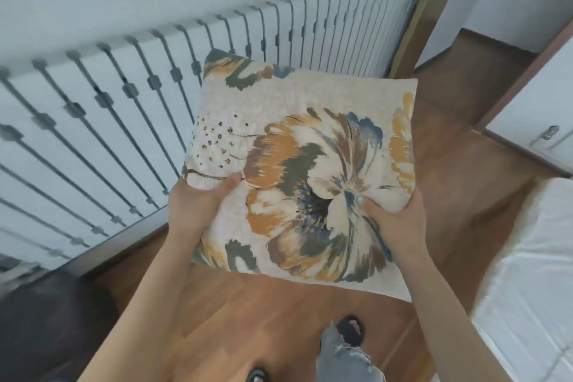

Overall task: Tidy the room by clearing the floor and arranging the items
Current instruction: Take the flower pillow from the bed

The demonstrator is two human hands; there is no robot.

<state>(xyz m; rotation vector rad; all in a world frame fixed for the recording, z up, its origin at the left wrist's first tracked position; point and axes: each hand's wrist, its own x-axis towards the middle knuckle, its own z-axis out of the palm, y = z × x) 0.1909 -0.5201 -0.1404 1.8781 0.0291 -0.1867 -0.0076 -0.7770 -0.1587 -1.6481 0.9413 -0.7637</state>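
A square cushion [304, 146] with a cream cover and a big orange, green and blue flower print is held up in front of me, above the wooden floor [248, 313]. My left hand [195, 205] grips its lower left edge, thumb on top. My right hand [393, 220] grips its lower right edge, thumb pressed into the flower. Both hands' fingers are hidden under the cushion.
A long white radiator [124, 96] runs along the wall at left and behind. A white bed [527, 273] edge is at right. A doorway [459, 49] opens at the upper right, with a white cabinet [539, 121] beside it. A dark object [46, 319] lies lower left. My feet [350, 329] stand below.
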